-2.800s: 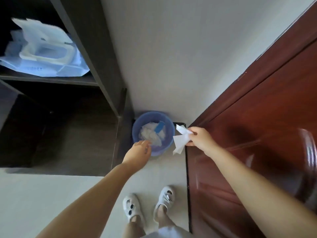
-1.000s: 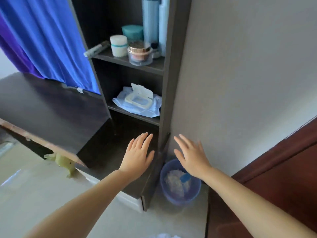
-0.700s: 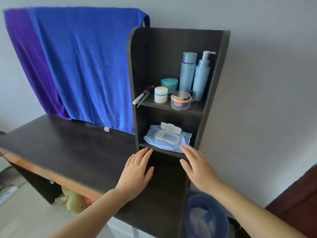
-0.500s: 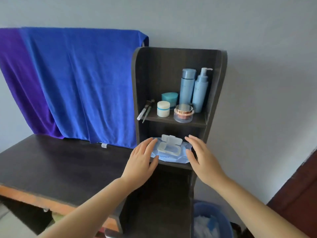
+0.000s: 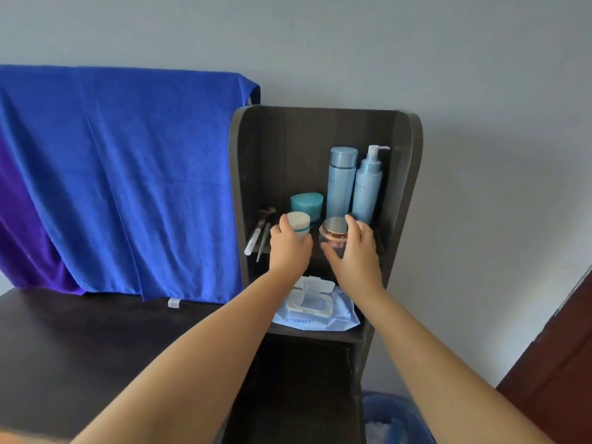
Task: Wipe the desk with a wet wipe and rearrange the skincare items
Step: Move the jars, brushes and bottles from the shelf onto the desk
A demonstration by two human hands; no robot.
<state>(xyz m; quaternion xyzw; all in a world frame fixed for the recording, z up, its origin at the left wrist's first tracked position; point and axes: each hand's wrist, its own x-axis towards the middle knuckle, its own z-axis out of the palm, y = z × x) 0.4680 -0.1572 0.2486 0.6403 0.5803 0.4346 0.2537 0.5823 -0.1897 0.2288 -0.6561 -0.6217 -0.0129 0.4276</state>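
On the upper shelf of the dark shelf unit (image 5: 413,193), my left hand (image 5: 288,246) is closed around a small white jar with a teal band (image 5: 298,223). My right hand (image 5: 355,251) grips a clear jar with a rose-gold lid (image 5: 334,233). Behind them stand a teal jar (image 5: 307,205), a tall light-blue bottle (image 5: 341,182) and a light-blue pump bottle (image 5: 367,187). Two makeup brushes (image 5: 260,233) lie at the shelf's left. A wet wipe pack (image 5: 315,310) with its flap up lies on the lower shelf.
The dark desk top (image 5: 96,341) spreads to the left. A blue towel (image 5: 121,174) hangs against the wall behind it. A blue bin (image 5: 395,421) with used wipes stands on the floor at the lower right, beside a red-brown door (image 5: 560,363).
The wipe left my right hand at the bin. The view rose from the floor to the shelf. Both hands went up from the wipe pack's level and closed on the two front jars.
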